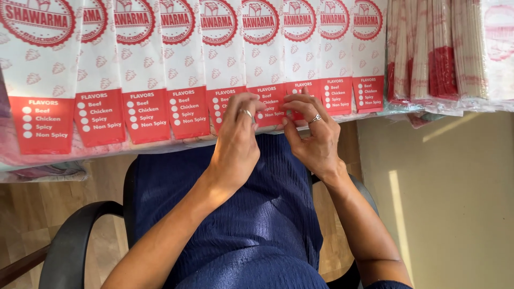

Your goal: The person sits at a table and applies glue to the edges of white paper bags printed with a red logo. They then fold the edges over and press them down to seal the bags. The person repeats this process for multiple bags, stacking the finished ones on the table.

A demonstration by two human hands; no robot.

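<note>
A row of several overlapping white paper food bags [144,80] with red round marks and red bottom panels lies along the table edge in front of me. My left hand [238,140], with a ring on one finger, reaches up with fingertips on the lower edge of a bag near the middle. My right hand [316,134], also ringed, has its fingers bent against the red panel of the neighbouring bag [300,93]. Both hands touch the bags' bottom ends; whether either pinches one is unclear.
Bundles of folded red-and-white bags in clear wrap [439,53] lie at the upper right. I sit in a black armchair [75,235], my lap in blue ribbed cloth [257,214]. Wooden floor shows at the left, a pale sunlit surface [455,203] at the right.
</note>
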